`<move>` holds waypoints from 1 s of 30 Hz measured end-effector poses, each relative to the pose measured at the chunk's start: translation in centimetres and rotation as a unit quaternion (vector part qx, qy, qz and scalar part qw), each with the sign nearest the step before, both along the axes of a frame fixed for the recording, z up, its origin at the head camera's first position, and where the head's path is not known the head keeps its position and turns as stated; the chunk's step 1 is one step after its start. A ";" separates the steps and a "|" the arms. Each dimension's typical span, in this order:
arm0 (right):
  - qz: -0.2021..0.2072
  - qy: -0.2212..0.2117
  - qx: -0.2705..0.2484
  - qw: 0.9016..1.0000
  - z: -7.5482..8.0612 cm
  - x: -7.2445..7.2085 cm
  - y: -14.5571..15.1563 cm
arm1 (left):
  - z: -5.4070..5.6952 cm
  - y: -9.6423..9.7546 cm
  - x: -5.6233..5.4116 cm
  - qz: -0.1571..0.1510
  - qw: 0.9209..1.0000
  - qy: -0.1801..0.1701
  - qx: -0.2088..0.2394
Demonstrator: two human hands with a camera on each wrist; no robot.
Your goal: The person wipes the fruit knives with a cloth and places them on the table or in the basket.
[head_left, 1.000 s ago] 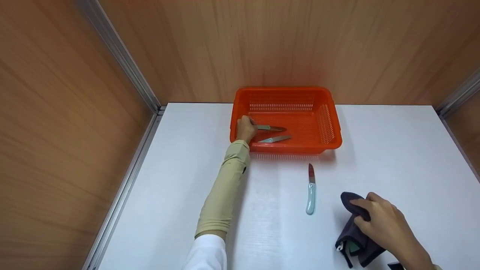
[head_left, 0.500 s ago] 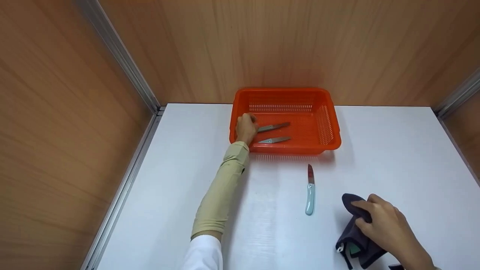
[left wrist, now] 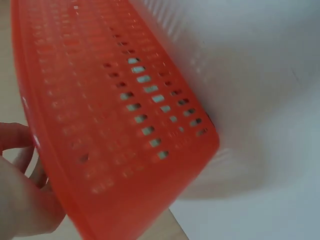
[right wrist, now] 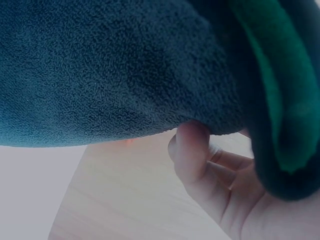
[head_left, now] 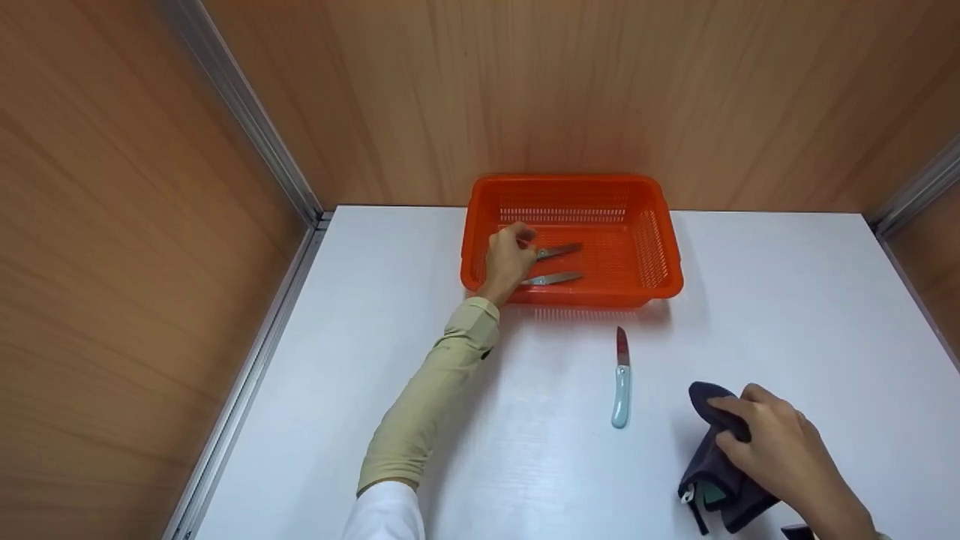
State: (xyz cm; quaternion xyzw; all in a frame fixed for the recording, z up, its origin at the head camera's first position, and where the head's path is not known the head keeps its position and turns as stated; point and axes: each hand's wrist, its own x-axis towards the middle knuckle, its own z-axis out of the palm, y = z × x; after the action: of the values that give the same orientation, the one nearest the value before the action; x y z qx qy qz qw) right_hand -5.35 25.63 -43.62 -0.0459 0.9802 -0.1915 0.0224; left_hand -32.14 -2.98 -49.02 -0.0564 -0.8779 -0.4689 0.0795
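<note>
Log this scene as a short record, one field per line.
left hand: the left hand reaches over the left part of the orange basket; whether it touches a knife is unclear
right hand: the right hand pinches the dark cloth
in basket: farther knife and nearer knife, handles partly hidden by the left hand
on table: loose knife with a pale blue handle, blade toward the basket
table: white

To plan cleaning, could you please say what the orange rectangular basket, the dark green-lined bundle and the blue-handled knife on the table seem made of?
Basket: glossy, probably moulded plastic, given its sheen and regular slots. Bundle: matte fabric, perhaps terry, given its looped pile. Blue-handled knife: smooth, glossy handle, likely plastic; reflective blade, apparently metal.
</note>
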 end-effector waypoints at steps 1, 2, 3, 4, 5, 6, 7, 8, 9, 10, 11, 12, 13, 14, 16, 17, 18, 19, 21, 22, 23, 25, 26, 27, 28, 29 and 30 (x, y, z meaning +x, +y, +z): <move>-0.001 -0.002 -0.001 1.000 0.0 0.0 0.1 | -0.1 0.1 0.3 -0.014 1.000 0.017 0.008; -0.003 -0.001 -0.001 1.000 0.1 0.0 0.1 | -0.2 0.3 0.6 -0.029 0.999 0.036 0.017; -0.004 0.001 0.000 1.000 0.2 0.1 0.1 | -0.3 0.4 1.0 -0.044 0.997 0.056 0.023; -0.005 0.000 -0.002 1.000 0.2 0.1 0.2 | -0.4 0.5 1.4 -0.060 0.995 0.076 0.028; -0.007 0.001 -0.002 1.000 0.2 0.1 0.2 | -0.5 0.7 1.8 -0.073 0.993 0.090 0.034; -0.007 0.003 -0.001 1.000 0.3 0.1 0.2 | -0.5 0.8 2.2 -0.086 0.990 0.104 0.041; -0.009 0.006 0.001 1.000 0.4 0.1 0.2 | -0.6 1.0 2.7 -0.097 0.988 0.115 0.048; -0.010 0.008 0.001 1.000 0.4 0.2 0.2 | -0.6 1.2 3.1 -0.105 0.985 0.127 0.052; -0.010 0.007 -0.001 1.000 0.5 0.2 0.3 | -0.7 1.4 3.6 -0.110 0.983 0.136 0.056; -0.012 0.008 -0.001 1.000 0.5 0.2 0.3 | -0.7 1.5 4.0 -0.115 0.981 0.144 0.063; -0.012 0.010 0.000 1.000 0.6 0.2 0.2 | -0.8 1.6 4.5 -0.117 0.979 0.150 0.068; -0.012 0.010 -0.001 1.000 0.6 0.2 0.2 | -1.0 1.7 4.9 -0.118 0.978 0.159 0.071; -0.012 0.010 -0.002 1.000 0.6 0.1 0.1 | -1.1 1.8 5.2 -0.115 0.977 0.167 0.069; -0.012 0.009 -0.004 1.000 0.6 0.1 0.1 | -1.3 1.8 5.6 -0.111 0.976 0.176 0.067; -0.012 0.010 -0.003 1.000 0.7 0.1 0.0 | -1.6 1.8 6.4 -0.102 0.974 0.190 0.064; -0.011 0.009 -0.002 1.000 0.8 0.1 0.0 | -1.7 1.7 6.8 -0.097 0.974 0.197 0.061; -0.009 0.009 -0.002 1.000 0.8 0.2 0.0 | -1.8 1.7 7.2 -0.092 0.973 0.203 0.061; -0.008 0.010 -0.002 1.000 0.8 0.2 0.0 | -1.8 1.7 7.6 -0.087 0.972 0.207 0.063; -0.006 0.012 -0.001 1.000 0.9 0.2 0.1 | -1.9 1.7 8.4 -0.084 0.972 0.205 0.078; -0.006 0.013 -0.001 1.000 0.9 0.2 0.2 | -2.0 1.7 8.8 -0.084 0.972 0.199 0.089; -0.007 0.015 -0.001 1.000 0.9 0.2 0.3 | -2.0 1.8 9.2 -0.085 0.973 0.188 0.101; -0.008 0.020 -0.002 1.000 1.0 0.2 0.4 | -2.0 1.9 10.1 -0.086 0.977 0.157 0.120; -0.009 0.022 -0.003 1.000 1.0 0.2 0.4 | -2.0 2.0 10.5 -0.089 0.978 0.137 0.126; -0.011 0.024 -0.004 1.000 1.0 0.2 0.4 | -2.1 2.1 11.0 -0.092 0.980 0.117 0.130; -0.012 0.026 -0.005 1.000 1.0 0.1 0.4 | -2.1 2.2 11.5 -0.094 0.982 0.098 0.131; -0.013 0.028 -0.005 1.000 1.0 0.1 0.4 | -2.1 2.4 11.9 -0.097 0.984 0.080 0.129; -0.013 0.030 -0.006 0.999 1.0 0.1 0.4 | -2.2 2.5 12.3 -0.099 0.985 0.063 0.124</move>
State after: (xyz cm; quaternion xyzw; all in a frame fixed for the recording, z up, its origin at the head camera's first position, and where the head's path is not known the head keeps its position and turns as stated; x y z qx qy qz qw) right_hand -5.28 26.03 -42.64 -0.0391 0.9798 -0.1960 -0.0098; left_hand -19.85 -0.46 -51.18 -0.1620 -0.7960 -0.5756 0.0941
